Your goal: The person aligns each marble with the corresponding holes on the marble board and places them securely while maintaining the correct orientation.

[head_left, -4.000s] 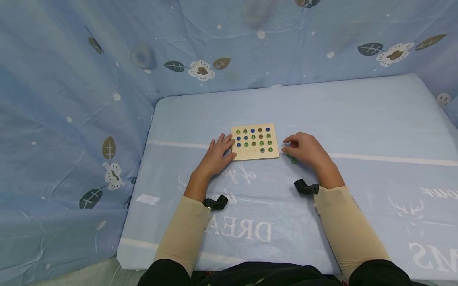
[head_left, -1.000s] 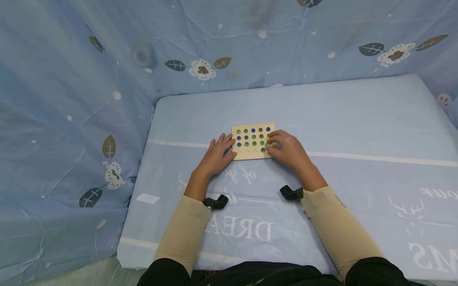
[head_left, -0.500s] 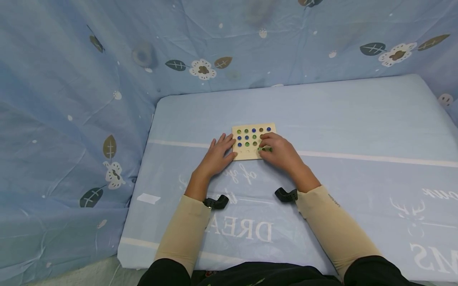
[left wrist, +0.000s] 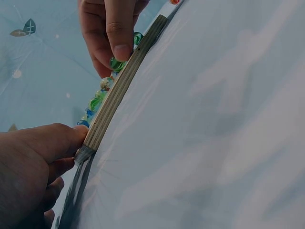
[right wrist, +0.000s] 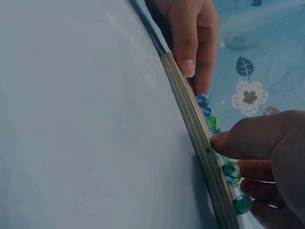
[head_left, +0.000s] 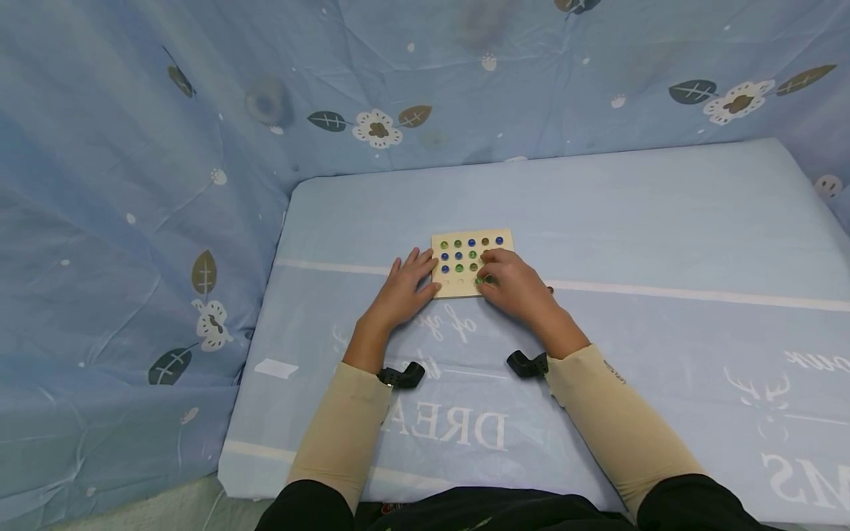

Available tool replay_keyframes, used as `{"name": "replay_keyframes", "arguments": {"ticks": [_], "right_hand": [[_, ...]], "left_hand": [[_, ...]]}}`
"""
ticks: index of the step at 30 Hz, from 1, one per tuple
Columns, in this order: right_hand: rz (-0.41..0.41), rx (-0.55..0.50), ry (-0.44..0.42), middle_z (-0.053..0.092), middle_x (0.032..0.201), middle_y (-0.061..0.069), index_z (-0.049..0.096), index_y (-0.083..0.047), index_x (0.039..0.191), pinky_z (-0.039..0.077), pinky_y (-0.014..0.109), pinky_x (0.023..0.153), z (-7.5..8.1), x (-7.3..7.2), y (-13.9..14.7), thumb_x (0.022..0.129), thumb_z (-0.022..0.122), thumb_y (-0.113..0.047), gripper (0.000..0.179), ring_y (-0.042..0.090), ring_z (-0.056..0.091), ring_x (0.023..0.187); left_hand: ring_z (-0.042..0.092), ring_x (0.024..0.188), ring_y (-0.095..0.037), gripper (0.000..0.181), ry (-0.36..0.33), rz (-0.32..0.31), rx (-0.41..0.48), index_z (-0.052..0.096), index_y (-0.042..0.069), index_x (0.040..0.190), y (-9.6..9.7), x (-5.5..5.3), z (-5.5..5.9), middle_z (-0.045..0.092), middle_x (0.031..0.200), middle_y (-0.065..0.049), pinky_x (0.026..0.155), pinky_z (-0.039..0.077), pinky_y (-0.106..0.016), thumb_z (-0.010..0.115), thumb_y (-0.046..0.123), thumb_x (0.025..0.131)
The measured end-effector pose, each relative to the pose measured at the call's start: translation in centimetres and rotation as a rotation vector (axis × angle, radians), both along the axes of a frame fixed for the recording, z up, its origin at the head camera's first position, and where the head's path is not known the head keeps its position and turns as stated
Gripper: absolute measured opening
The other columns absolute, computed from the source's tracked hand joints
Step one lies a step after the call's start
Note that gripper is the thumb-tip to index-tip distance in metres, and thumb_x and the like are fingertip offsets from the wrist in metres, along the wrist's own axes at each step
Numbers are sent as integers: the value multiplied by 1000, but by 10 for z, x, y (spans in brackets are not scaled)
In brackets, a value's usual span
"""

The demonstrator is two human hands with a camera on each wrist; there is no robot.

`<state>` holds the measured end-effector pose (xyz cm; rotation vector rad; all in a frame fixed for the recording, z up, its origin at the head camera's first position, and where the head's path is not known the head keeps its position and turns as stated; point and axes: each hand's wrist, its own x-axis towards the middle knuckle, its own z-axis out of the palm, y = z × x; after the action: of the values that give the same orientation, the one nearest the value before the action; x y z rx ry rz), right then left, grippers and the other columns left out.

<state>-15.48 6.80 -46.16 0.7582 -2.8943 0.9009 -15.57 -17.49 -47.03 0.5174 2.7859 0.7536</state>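
Note:
A pale wooden board with rows of green, blue and brownish marbles in its hollows lies flat on the table. My left hand rests along its left edge, fingers fairly straight and the thumb at the near corner. Over the board's right part, my right hand pinches a green marble at the front row. Two more green marbles sit along the front edge, under and beside that hand. The right hand hides several hollows at the right in the head view.
A small dark red marble lies just right of the right hand. Each wrist wears a black camera mount. The table has a pale blue cover, and a patterned cloth hangs behind it and at the left.
My right hand went from loose green marbles right of the board to above its front row, then slid slightly farther left with a green marble. My left hand stayed at the left edge.

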Motion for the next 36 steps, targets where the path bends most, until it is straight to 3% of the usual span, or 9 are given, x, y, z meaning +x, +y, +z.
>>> {"name": "replay_keyframes", "arguments": {"ticks": [36], "right_hand": [[24, -22, 16, 54, 128, 15, 72, -5, 103, 41, 45, 100, -3, 1, 1, 88, 65, -19, 22, 30, 44, 125]], "left_hand": [[4, 146, -14, 58, 1, 6, 14, 32, 19, 148, 0, 1, -1, 17, 157, 7, 118, 0, -41, 51, 39, 96]]}}
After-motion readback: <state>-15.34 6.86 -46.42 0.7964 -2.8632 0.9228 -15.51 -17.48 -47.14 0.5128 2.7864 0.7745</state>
